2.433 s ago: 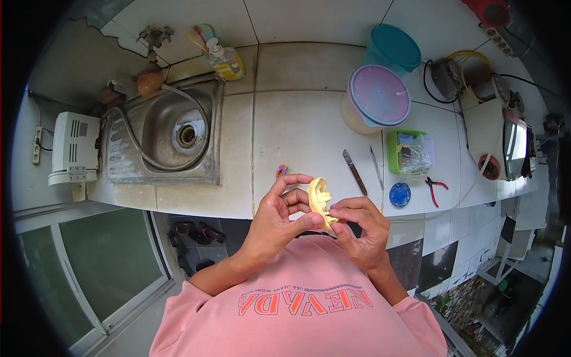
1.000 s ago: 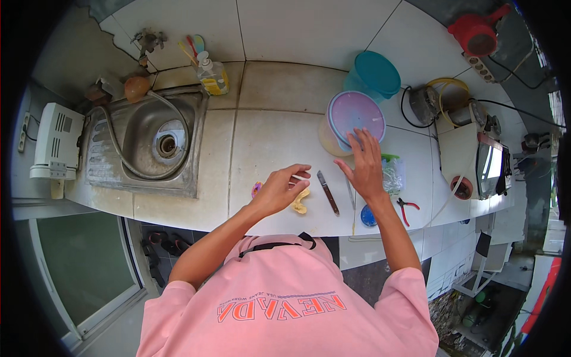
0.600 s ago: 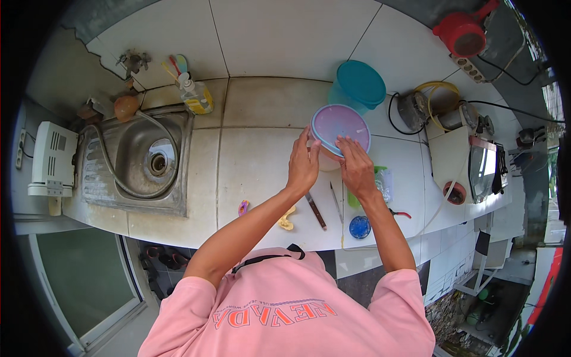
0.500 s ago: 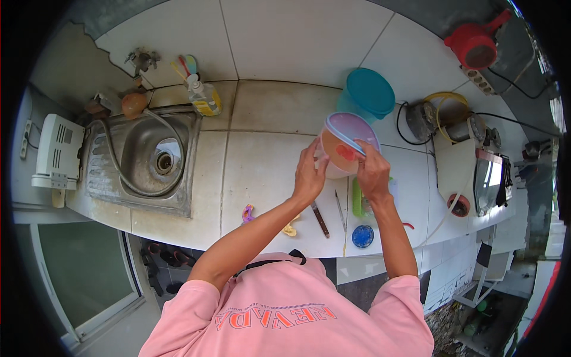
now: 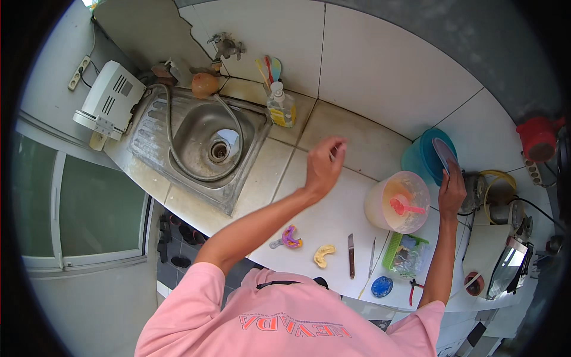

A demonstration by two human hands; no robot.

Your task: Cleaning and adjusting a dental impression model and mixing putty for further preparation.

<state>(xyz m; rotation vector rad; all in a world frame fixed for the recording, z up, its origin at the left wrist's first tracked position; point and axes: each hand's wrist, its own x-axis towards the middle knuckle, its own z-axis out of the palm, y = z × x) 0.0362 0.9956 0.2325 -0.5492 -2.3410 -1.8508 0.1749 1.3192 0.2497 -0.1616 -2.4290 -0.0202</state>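
Observation:
My right hand [image 5: 452, 191] is closed on the rim of a round, pale purple lid [image 5: 444, 153], which is tilted in front of a teal tub [image 5: 416, 156]. To its left stands an uncovered translucent pink container [image 5: 377, 205], with pale powder and a pink scoop [image 5: 408, 206] inside. My left hand [image 5: 324, 169] hovers over the counter with loosely curled fingers, a gap at the thumb and nothing visible in it. Nearer me lie a cream horseshoe-shaped dental cast [image 5: 323, 256], an impression tray with purple material [image 5: 290, 238], a brown-handled knife [image 5: 351, 259] and a thin metal tool [image 5: 372, 259].
At left is a steel sink [image 5: 196, 140] with a hose; a soap bottle [image 5: 281, 107] stands beside it. Along the front right are a green basket [image 5: 389, 253] of small items, a blue round object [image 5: 382, 287] and red-handled pliers [image 5: 414, 290]. Cables and a machine [image 5: 485, 256] stand farther right.
The lid has come off the pink container and moved right in my right hand. My left hand has let go of the container and drawn away left. The view has turned and shifted.

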